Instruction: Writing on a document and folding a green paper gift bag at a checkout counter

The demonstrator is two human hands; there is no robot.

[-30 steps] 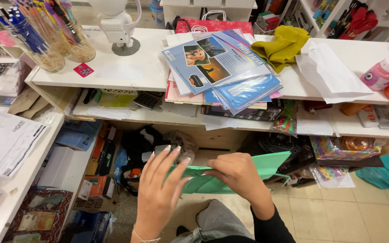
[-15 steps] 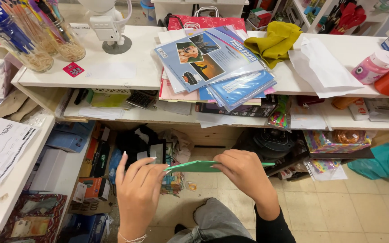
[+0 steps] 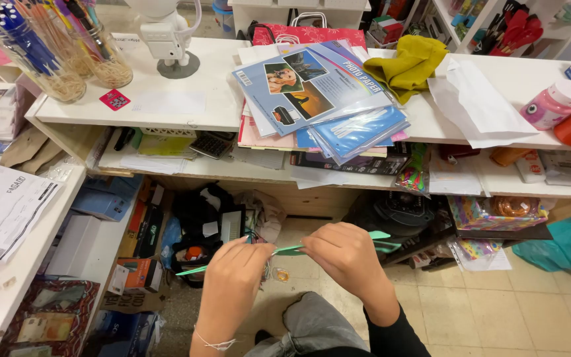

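A thin green sheet of paper [image 3: 289, 250] is held edge-on and almost flat in front of me, below the counter. My left hand [image 3: 232, 277] pinches its near left part between fingers and thumb. My right hand [image 3: 345, 258] grips it just to the right, knuckles up, in a black sleeve. The sheet's ends stick out past both hands. A stack of glossy paper packs [image 3: 318, 92] lies on the white counter [image 3: 173, 106] above the hands.
Jars of pens and sticks [image 3: 41, 59] stand at the counter's back left, with a yellow cloth [image 3: 408, 66] and paint bottles [image 3: 563, 112] to the right. A lower shelf [image 3: 166, 162] holds a calculator and papers. Boxes and bags crowd the floor underneath.
The green sheet has tipped from facing me to lying nearly edge-on. Both hands have closed in on it, and my left hand has gone from open fingers to a pinch.
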